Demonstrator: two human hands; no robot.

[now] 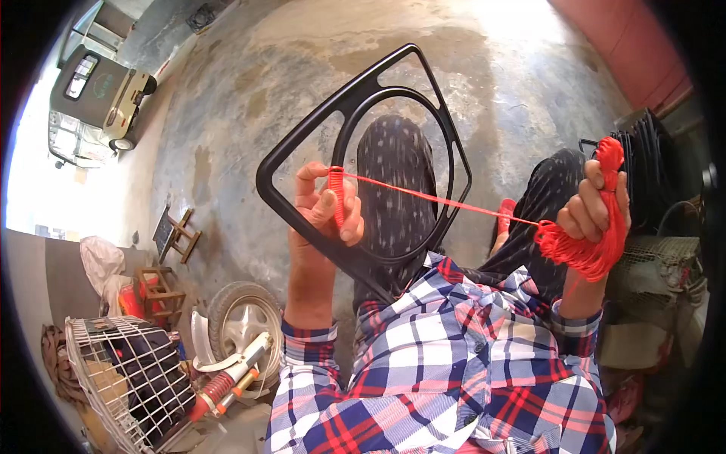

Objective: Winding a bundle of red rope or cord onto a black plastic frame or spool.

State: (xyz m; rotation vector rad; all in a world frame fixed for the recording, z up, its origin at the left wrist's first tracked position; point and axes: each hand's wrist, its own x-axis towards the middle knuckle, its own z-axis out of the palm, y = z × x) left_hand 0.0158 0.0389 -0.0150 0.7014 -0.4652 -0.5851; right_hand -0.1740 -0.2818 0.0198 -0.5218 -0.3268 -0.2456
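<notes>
A black frame [299,142], roughly four-sided with a ring inside it, rests tilted over my lap. My left hand [324,204] grips its ring on the left side, fingers closed around a stretch wrapped in tight turns of red cord [336,198]. From the top of that wrapping a strand runs taut to the right, across the ring's opening. My right hand [594,208] is closed around a looped hank of the same red cord [586,253], its bunched top sticking up above the fingers.
On the lower left are a white wire basket [128,333], a wheel [246,318] and a red-sprung shock absorber [227,386]. A small wooden stool [178,234] stands farther off. A three-wheeled vehicle [98,98] is parked at the far left. Several black frames [650,166] lean at the right.
</notes>
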